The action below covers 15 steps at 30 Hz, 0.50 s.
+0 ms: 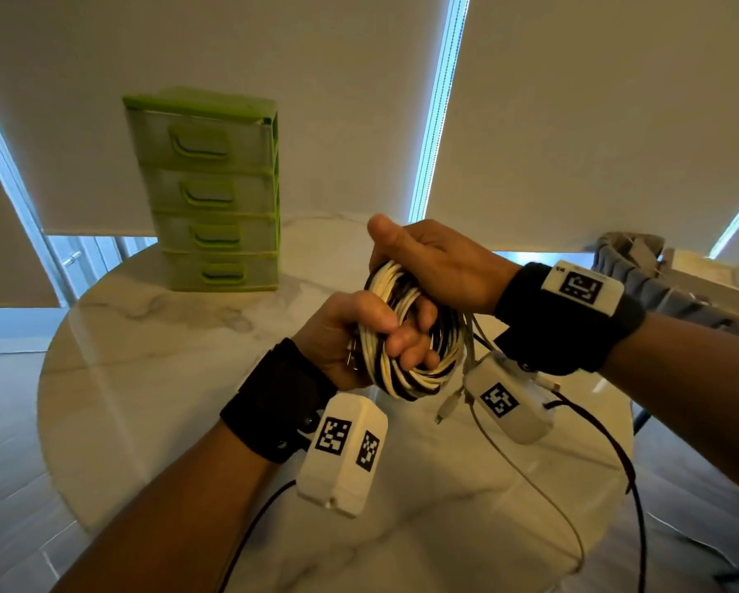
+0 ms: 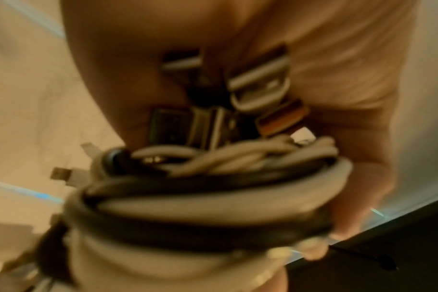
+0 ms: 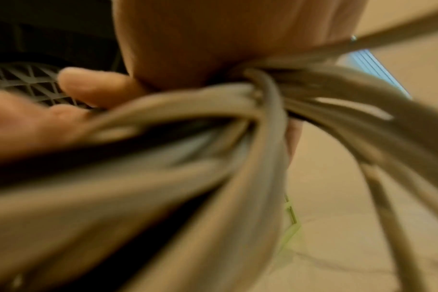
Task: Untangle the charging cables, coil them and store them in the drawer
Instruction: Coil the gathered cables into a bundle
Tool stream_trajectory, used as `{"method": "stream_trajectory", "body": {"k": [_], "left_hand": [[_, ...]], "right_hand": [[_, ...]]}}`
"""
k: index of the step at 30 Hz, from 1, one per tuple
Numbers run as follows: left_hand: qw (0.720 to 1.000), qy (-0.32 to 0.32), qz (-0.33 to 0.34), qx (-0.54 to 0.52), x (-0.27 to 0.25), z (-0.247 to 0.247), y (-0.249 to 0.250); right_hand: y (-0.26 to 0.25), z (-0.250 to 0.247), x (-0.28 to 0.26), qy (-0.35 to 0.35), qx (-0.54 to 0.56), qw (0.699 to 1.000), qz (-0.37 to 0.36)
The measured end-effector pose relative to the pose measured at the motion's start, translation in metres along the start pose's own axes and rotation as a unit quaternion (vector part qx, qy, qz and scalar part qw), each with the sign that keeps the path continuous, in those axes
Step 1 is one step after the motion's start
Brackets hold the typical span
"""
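Above the round marble table (image 1: 154, 318), both hands share one coil of white and black cables (image 1: 410, 336), held in the air and off the surface. Left hand (image 1: 350, 336) has fingers curled through the coil's middle, thumb on the outside, gripping the lower left part of the loops. Right hand (image 1: 432, 263) clamps the top of the coil from above, fingers wrapped round the strands, thumb sticking up. Left wrist view: several metal USB plugs (image 2: 238, 110) bunched against the palm just above the wound loops, picture blurred. One loose white cable end (image 1: 449, 406) with a connector dangles below the coil, beside the right wrist camera; another thin white cable tail (image 1: 530, 477) trails down across the table toward the near edge. Green drawer unit (image 1: 213, 194) stands at the far left of the table, four drawers stacked, all closed, well apart from the hands. Grey fabric item (image 1: 641, 267) far right, beyond the table.
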<state>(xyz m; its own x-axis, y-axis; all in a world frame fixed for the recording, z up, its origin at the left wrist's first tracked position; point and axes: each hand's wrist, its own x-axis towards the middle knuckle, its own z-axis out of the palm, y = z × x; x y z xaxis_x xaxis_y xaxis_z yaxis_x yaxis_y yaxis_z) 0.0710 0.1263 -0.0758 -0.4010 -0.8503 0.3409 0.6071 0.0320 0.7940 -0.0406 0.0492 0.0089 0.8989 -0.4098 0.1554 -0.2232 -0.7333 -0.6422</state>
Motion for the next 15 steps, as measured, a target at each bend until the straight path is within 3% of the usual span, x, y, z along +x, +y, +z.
{"method": "stream_trajectory", "body": {"k": [3, 7, 10, 15], "left_hand": [[1.000, 0.016, 0.004, 0.024, 0.001, -0.003, 0.000], [0.987, 0.094, -0.002, 0.127, 0.002, -0.007, 0.007], [0.976, 0.140, 0.012, 0.169, 0.003, -0.011, 0.007], [0.988, 0.103, -0.004, 0.117, 0.004, -0.013, 0.009]], "right_hand": [[-0.002, 0.002, 0.000, 0.035, -0.059, 0.998, 0.007], [0.002, 0.001, 0.006, 0.073, -0.178, 0.981, -0.032], [0.006, 0.000, 0.009, 0.088, -0.195, 0.976, -0.033], [0.006, 0.000, 0.010, 0.093, -0.141, 0.986, -0.008]]}}
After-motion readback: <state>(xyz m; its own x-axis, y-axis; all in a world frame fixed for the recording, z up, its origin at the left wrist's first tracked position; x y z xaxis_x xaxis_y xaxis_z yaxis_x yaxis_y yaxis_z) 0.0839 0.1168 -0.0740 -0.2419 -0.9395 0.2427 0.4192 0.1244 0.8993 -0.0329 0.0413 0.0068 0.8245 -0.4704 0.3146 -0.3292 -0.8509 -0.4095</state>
